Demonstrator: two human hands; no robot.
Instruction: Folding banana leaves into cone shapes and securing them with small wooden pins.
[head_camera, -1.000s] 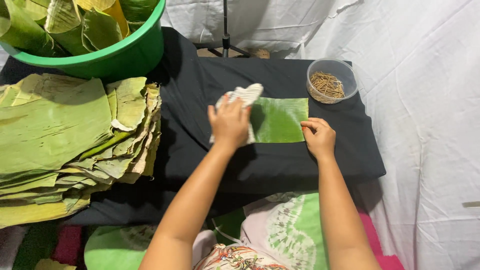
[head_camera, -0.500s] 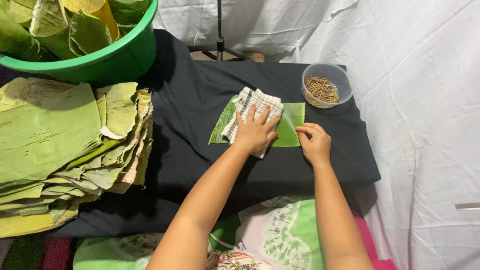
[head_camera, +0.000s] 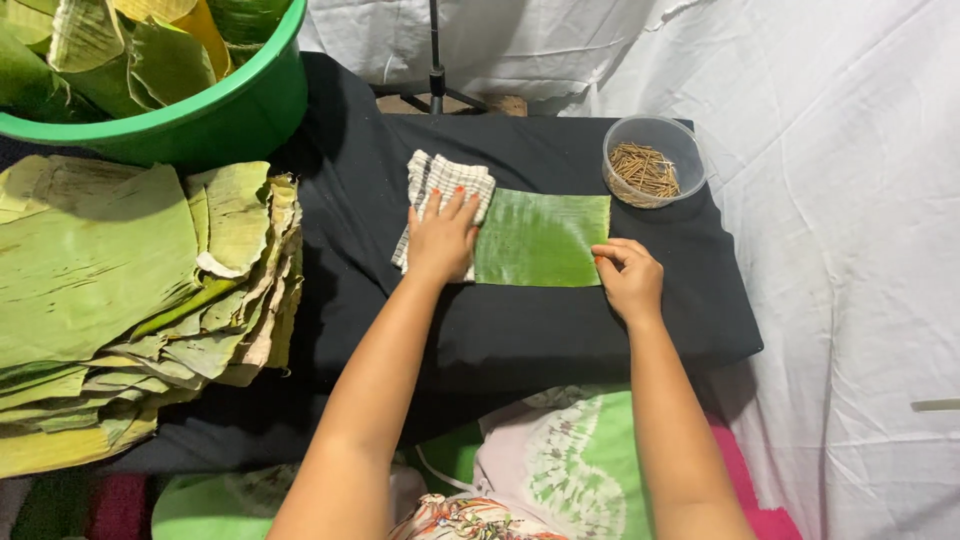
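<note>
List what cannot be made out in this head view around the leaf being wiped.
- Left end of the banana leaf piece: hidden under the checked cloth and left hand.
- Right hand fingertips: curled at the leaf's edge, so the grip is unclear.
- Small sticks in the clear tub: too small to tell their kind.
- Green basin and leaf stack: cut off by the top and left edges.

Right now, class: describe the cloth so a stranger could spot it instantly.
Find the black-covered table. On it lies a flat green leaf piece; the checked cloth covers its left end, under the left hand. It is the only woven, pale item there.
</note>
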